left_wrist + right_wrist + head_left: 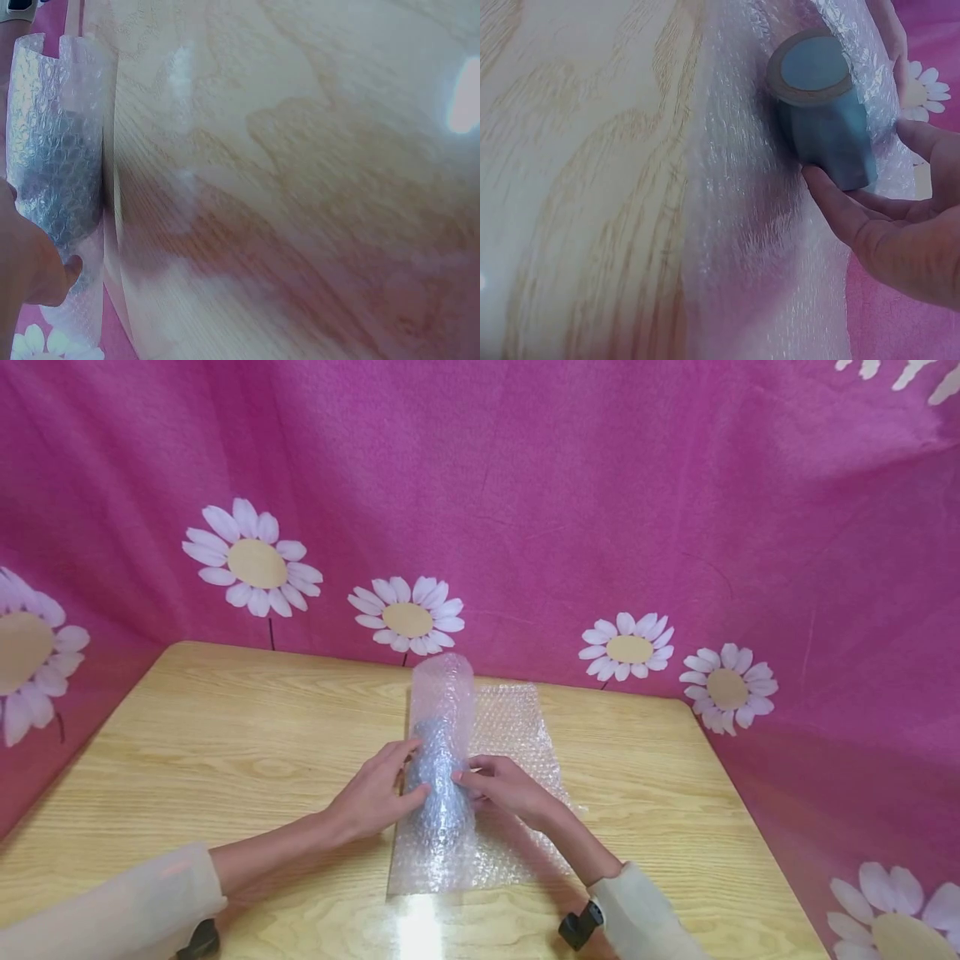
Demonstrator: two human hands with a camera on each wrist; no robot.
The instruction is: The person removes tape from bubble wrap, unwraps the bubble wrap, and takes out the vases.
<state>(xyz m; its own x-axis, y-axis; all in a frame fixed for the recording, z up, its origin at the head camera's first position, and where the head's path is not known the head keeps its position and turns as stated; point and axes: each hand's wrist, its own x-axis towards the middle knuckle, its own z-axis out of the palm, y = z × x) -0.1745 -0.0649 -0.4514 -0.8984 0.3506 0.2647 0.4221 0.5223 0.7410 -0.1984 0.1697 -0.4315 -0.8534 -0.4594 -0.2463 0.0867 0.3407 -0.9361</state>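
A blue-green ceramic-looking piece (832, 135) with a brown-rimmed round base lies on its side on bubble wrap (513, 735); a fold of the wrap (862, 45) covers part of it. From the head view, the covered piece (438, 777) shows blurred through the plastic. My left hand (375, 793) rests its fingers and thumb on the wrap's left side. My right hand (510, 787) holds the piece's right side, with a thumb on the wrap and fingers against the blue-green surface in the right wrist view.
The bubble wrap's flat part spreads right of the piece on a light wooden table (262, 718). A magenta cloth (525, 510) with white daisies hangs behind the table and on both sides.
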